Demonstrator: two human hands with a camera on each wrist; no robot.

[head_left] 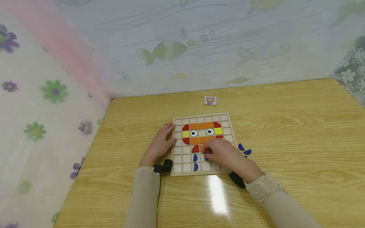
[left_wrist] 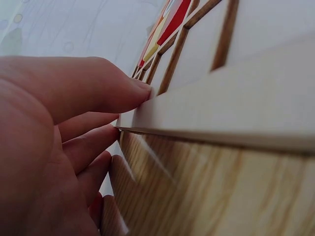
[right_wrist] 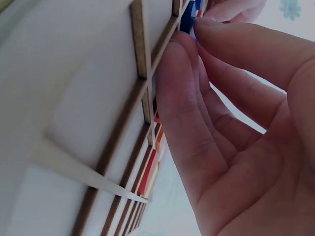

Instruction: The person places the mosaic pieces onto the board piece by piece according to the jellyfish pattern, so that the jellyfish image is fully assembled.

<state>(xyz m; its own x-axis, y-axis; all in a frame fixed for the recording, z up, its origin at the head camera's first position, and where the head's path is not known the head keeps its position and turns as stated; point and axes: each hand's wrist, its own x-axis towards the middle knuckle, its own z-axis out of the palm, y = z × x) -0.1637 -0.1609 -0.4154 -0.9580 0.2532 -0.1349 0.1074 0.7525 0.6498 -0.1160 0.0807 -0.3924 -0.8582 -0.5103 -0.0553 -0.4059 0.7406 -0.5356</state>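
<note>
A wooden grid board [head_left: 177, 167] lies on the table, holding orange squares [head_left: 201, 125], red quarter-round tiles [head_left: 186, 141], yellow squares [head_left: 186, 134] and two eye tiles [head_left: 193, 133]. Two blue half-circle tiles [head_left: 195, 166] sit in the lower cells. My left hand [head_left: 161, 144] rests at the board's left edge; in the left wrist view its thumb [left_wrist: 115, 88] touches the rim. With thumb and fingertips, my right hand [head_left: 225, 153] pinches another blue half-circle tile [right_wrist: 187, 20] over a lower cell. That hand hides some right-hand cells.
Several loose blue half-circle tiles [head_left: 247, 152] lie on the table right of the board. A small picture card [head_left: 210, 100] with a similar pattern lies beyond the board. A wall [head_left: 171, 76] bounds the table's [head_left: 137, 117] far edge.
</note>
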